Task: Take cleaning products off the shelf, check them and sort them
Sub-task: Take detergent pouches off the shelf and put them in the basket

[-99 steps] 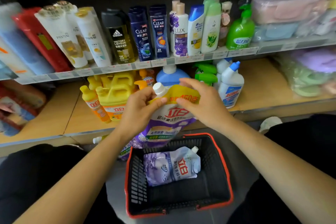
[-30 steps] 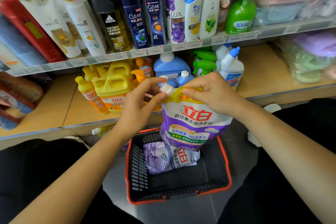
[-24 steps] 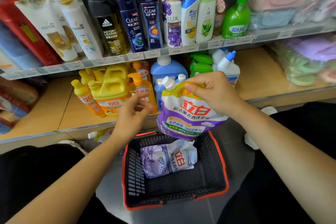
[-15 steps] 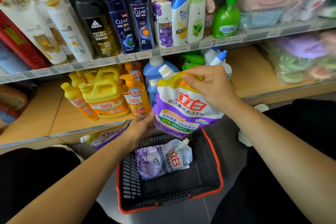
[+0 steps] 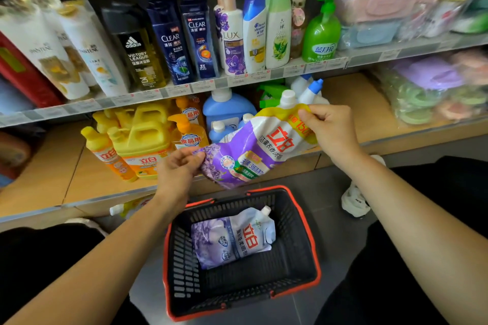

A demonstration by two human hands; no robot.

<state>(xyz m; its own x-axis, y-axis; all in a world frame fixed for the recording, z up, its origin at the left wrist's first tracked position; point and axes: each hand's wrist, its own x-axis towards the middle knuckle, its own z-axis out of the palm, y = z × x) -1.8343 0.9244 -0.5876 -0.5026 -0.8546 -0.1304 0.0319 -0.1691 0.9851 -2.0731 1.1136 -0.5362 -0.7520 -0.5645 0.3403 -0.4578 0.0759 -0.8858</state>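
A purple pouch (image 5: 258,148) is held tilted above the far edge of the basket (image 5: 318,272), its lower corner pinched by the left hand (image 5: 177,169), its yellow top by the right hand (image 5: 332,129). Were either thin pinch lost, it could swing and be dropped outside the basket

I hold pouch (image 5: 260,148) in both hands, tilted, cap (image 5: 287,97) up at right end. My right hand (image 5: 332,129) pinches yellow top edge just beside cap; left hand (image 5: 177,169) pinches purple bottom corner. Directly below grip: basket (image 5: 293,221), second pouch (image 5: 232,239) lying flat inside. Behind grip: blue jug (image 5: 227,111); behind left hand, yellow bottles (image 5: 142,140). Above grip, on upper shelf: shampoo bottles (image 5: 169,39).
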